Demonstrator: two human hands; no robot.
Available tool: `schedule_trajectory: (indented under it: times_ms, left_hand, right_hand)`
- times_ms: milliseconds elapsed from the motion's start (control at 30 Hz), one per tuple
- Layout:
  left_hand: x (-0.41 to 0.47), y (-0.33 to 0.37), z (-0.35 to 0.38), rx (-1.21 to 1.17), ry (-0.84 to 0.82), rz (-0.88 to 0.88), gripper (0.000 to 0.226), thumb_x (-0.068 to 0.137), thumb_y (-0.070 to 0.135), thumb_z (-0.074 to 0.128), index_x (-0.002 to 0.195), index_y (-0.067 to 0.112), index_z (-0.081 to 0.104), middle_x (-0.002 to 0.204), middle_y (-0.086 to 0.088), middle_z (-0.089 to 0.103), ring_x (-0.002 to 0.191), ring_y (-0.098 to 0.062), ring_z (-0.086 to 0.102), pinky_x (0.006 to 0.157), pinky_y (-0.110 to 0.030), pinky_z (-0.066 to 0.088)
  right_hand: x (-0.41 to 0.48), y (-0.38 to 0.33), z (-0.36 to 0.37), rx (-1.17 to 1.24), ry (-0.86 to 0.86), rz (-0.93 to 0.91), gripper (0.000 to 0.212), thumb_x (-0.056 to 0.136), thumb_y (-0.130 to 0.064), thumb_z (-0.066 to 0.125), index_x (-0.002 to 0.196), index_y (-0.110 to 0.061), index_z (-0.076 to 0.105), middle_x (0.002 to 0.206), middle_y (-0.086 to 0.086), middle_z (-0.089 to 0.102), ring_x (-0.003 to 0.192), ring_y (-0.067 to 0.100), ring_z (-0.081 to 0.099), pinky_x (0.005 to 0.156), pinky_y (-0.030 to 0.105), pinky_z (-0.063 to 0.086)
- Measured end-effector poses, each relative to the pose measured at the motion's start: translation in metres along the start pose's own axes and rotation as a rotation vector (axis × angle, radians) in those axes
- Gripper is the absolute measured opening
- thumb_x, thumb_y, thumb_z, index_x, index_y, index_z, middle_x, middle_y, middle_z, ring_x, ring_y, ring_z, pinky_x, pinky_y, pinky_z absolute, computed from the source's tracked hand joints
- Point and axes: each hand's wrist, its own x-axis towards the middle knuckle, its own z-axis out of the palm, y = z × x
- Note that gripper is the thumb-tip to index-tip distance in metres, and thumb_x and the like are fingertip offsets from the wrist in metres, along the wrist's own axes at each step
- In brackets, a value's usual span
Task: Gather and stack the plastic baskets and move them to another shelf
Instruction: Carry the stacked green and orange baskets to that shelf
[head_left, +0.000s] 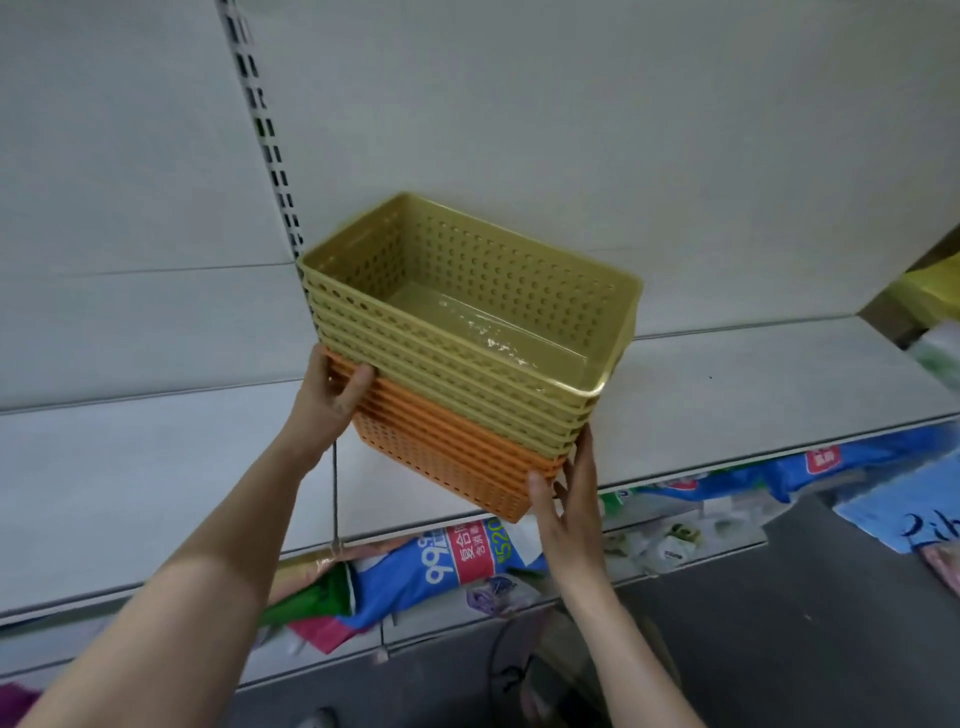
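Left hand (332, 397) | right hand (569, 501) | holding perforated rectangular olive-over-orange plastic basket stack (467, 400)

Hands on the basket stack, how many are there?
2. The left hand grips the left end of the stack of baskets. The right hand holds its near right corner. No other hand shows.
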Motion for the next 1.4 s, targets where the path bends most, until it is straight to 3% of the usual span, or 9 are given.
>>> schedule_trajectory:
  times_ms: [200,433,633,733,833,967,1133,1233,1400]
  left_hand:
    - [-0.032,-0.013,0.018,-0.002,0.084,0.085,0.051,0.071,0.050,0.066,0.117,0.046,0.044,0.108,0.035,0.059,0.101,0.009,0.059,0.077,-0.009,0.049]
    - [-0.027,-0.029,0.039,-0.086,0.023,0.115,0.073,0.074,0.040,0.072,0.136,0.027,0.037,0.121,0.010,0.063,0.114,-0.008,0.061,0.095,-0.028,0.051]
    - [-0.050,0.005,0.028,-0.104,0.140,0.100,0.075,0.074,0.039,0.073,0.140,0.026,0.038,0.126,0.004,0.063,0.115,-0.009,0.061,0.100,-0.036,0.048]
    - [-0.074,0.033,0.014,-0.158,0.217,0.095,0.069,0.079,0.029,0.075,0.139,0.025,0.041,0.123,-0.001,0.065,0.110,-0.010,0.063,0.097,-0.035,0.050]
    - [-0.099,0.060,-0.007,-0.210,0.314,0.072,0.065,0.083,0.022,0.074,0.139,0.035,0.042,0.124,0.002,0.065,0.103,-0.006,0.066,0.087,-0.028,0.052]
    - [-0.136,0.080,-0.044,-0.213,0.382,0.090,0.062,0.086,0.015,0.069,0.137,0.036,0.043,0.129,-0.001,0.063,0.102,-0.010,0.066,0.086,-0.029,0.053]
    - [-0.192,0.092,-0.108,-0.240,0.458,0.129,0.061,0.086,0.017,0.068,0.137,0.038,0.043,0.127,0.004,0.064,0.105,-0.007,0.066,0.088,-0.033,0.054]
    - [-0.228,0.099,-0.155,-0.241,0.503,0.174,0.059,0.086,0.016,0.068,0.135,0.040,0.045,0.125,0.005,0.064,0.102,-0.005,0.067,0.084,-0.030,0.054]
    - [-0.294,0.097,-0.251,-0.199,0.599,0.219,0.062,0.082,0.024,0.070,0.135,0.041,0.044,0.134,-0.008,0.060,0.116,-0.020,0.062,0.094,-0.038,0.052]
  right_hand:
    - [0.039,0.015,-0.029,0.072,0.022,-0.021,0.053,0.094,-0.054,0.041,0.145,-0.050,0.029,0.144,-0.024,0.046,0.130,-0.007,0.044,0.102,0.025,0.040]
    - [0.063,0.018,-0.026,0.136,0.005,-0.088,0.044,0.099,-0.040,0.041,0.135,-0.059,0.025,0.117,-0.057,0.043,0.113,-0.029,0.043,0.085,-0.007,0.033]
    - [0.063,-0.012,-0.031,0.164,0.034,-0.096,0.043,0.103,-0.043,0.038,0.145,-0.039,0.033,0.124,-0.041,0.054,0.118,-0.015,0.051,0.090,0.003,0.040]
    - [0.066,-0.040,-0.032,0.091,0.054,-0.091,0.062,0.091,-0.066,0.038,0.144,-0.034,0.038,0.132,-0.020,0.056,0.117,0.000,0.055,0.103,0.026,0.041]
    - [0.064,-0.070,-0.030,0.090,0.013,-0.094,0.078,0.083,-0.077,0.040,0.147,-0.031,0.035,0.147,-0.003,0.049,0.135,0.015,0.046,0.114,0.042,0.035]
    - [0.045,-0.109,-0.011,0.123,-0.030,-0.140,0.062,0.094,-0.056,0.046,0.144,-0.022,0.040,0.139,-0.006,0.050,0.129,0.014,0.048,0.108,0.032,0.036]
    - [0.006,-0.153,0.032,0.169,-0.109,-0.234,0.055,0.088,-0.064,0.048,0.134,-0.036,0.047,0.131,-0.010,0.060,0.123,0.012,0.056,0.108,0.045,0.042]
    - [-0.026,-0.185,0.066,0.213,-0.143,-0.290,0.043,0.095,-0.050,0.049,0.134,-0.031,0.048,0.127,-0.014,0.060,0.121,0.008,0.055,0.109,0.044,0.042]
    - [-0.087,-0.243,0.135,0.246,-0.263,-0.331,0.053,0.092,-0.057,0.050,0.138,-0.030,0.047,0.130,-0.011,0.061,0.120,0.009,0.058,0.106,0.045,0.045]
